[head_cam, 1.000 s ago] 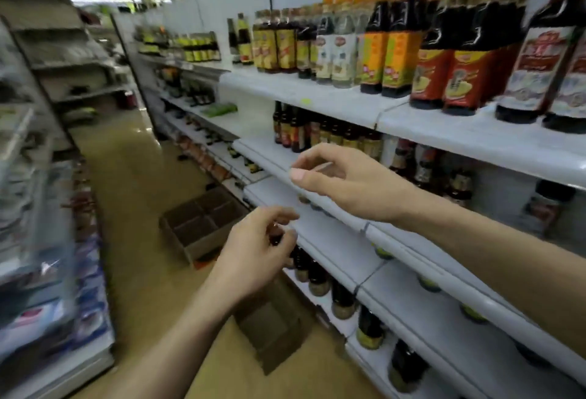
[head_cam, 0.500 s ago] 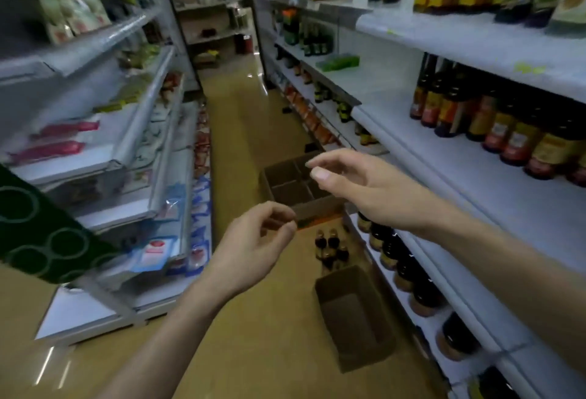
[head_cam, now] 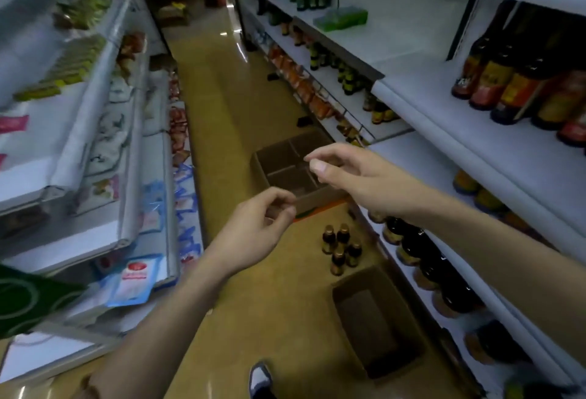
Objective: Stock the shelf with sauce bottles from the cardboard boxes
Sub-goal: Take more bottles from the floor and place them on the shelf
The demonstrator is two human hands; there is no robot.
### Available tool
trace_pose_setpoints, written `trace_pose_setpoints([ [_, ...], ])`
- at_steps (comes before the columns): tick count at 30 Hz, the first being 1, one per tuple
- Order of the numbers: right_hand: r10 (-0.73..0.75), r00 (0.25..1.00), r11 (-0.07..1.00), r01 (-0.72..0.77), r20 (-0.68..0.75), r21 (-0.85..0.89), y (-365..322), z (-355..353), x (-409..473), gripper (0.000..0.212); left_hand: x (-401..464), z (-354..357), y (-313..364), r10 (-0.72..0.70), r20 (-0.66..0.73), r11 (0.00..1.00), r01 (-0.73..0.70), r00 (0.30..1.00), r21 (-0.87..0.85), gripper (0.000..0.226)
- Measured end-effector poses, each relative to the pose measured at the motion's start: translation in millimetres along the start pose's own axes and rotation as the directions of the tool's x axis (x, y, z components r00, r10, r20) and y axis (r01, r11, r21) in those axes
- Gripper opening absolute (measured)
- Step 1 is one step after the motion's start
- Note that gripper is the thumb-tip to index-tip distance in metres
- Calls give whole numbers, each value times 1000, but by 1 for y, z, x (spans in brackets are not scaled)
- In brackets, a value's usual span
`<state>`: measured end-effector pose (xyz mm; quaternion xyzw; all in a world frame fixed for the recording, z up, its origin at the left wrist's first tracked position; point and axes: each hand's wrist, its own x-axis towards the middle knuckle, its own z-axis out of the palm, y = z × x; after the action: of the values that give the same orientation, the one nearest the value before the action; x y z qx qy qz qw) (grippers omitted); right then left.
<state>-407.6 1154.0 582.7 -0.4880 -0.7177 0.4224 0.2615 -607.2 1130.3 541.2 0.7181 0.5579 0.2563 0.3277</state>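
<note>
Obscured and cropped items, aisle view

Divided cardboard box [head_cam: 287, 164]: near corner hidden behind both hands' fingertips. Bottle labels [head_cam: 494, 81] right of the fingers: blurred, illegible. Shoe [head_cam: 260, 379] well below the fingers: cut off by the bottom edge.

The floor [head_cam: 253, 106] is smooth and glossy, throwing back streaks of light. Two boxes — the divided box [head_cam: 287, 165] and the plain box [head_cam: 377, 319] — are matt brown cardboard. The bottles [head_cam: 341, 248] on the floor look like dark shiny glass with paper labels. The shelf [head_cam: 494, 148] is smooth, white-painted — probably metal.
</note>
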Motion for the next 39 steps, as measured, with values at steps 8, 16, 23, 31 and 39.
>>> trace_pose_setpoints([
  [8,214,947,976,-197,-240,94,39,14,81,35,137,-15,-63,139,309,982,-172,941,82,18],
  [16,408,828,913,-375,-384,161,130,8,117,42,255,55,-99,122,602,969,-225,789,98,16],
  [23,534,707,845,-457,-463,278,213,14,168,40,336,116,-149,12,730,951,-233,684,202,23],
  [31,685,575,728,-510,-447,458,319,46,216,43,394,194,-218,14,816,928,-310,578,204,26],
  [39,811,420,582,-642,-407,499,479,122,249,41,447,310,-336,81,887,877,-455,454,153,33],
])
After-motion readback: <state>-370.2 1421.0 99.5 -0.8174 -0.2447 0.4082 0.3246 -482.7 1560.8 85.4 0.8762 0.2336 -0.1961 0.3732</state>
